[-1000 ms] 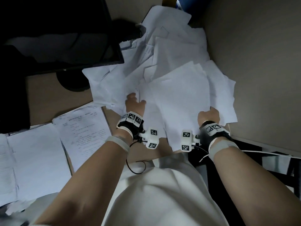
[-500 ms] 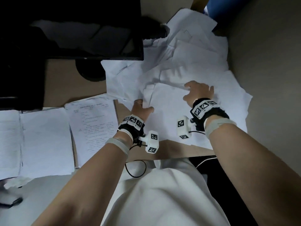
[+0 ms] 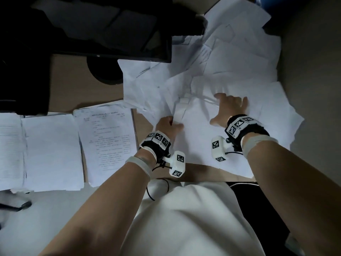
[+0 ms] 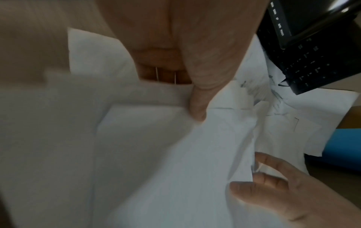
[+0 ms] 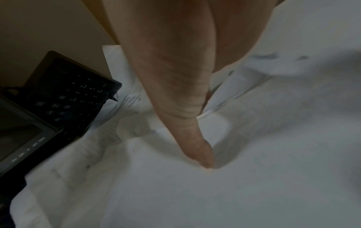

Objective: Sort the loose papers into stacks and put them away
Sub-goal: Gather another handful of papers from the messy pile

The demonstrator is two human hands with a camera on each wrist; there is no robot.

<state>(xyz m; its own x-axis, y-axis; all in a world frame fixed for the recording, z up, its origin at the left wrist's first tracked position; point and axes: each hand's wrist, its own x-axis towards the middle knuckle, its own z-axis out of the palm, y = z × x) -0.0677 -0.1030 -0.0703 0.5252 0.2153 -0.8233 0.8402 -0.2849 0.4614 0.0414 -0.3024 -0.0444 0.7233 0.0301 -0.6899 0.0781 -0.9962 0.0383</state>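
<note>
Dim desk (image 3: 73,93), and loose papers (image 3: 230,67) sprawled beyond both sets of fingers, right up against the monitor (image 3: 103,32). Left hand (image 3: 167,124) had its thumb (image 4: 197,108) on top of a sheet's edge, fingers tucked beneath, pinching it. Right hand (image 3: 227,109) lay spread and flat, thumb (image 5: 197,148) pressing the top sheet (image 3: 199,143), holding nothing. Sorted stacks (image 3: 53,152) sat well off the left fingers' outer side.
</note>
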